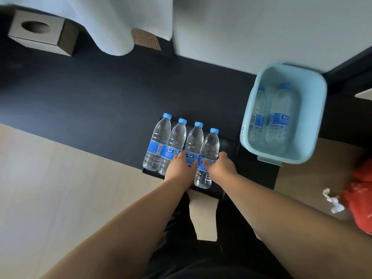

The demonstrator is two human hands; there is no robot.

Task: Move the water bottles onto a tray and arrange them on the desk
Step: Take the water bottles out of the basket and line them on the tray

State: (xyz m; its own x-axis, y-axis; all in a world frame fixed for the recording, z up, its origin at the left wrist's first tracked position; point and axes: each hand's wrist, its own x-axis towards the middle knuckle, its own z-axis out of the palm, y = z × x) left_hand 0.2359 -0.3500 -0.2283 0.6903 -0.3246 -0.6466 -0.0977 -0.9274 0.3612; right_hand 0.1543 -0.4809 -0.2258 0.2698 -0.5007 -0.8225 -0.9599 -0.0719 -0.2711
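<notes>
Four bottles (pixel 182 147) stand on my tray (pixel 229 147); both hands (pixel 201 168) grip the two rightmost labels. Full, heavy, slick; two wait at 2 o'clock.

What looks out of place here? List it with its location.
Little stands out. The black tray overhangs the desk's front edge. Crumpled white paper lies on the floor at right beside something red. Two bottles are in the blue bin. No spills.
</notes>
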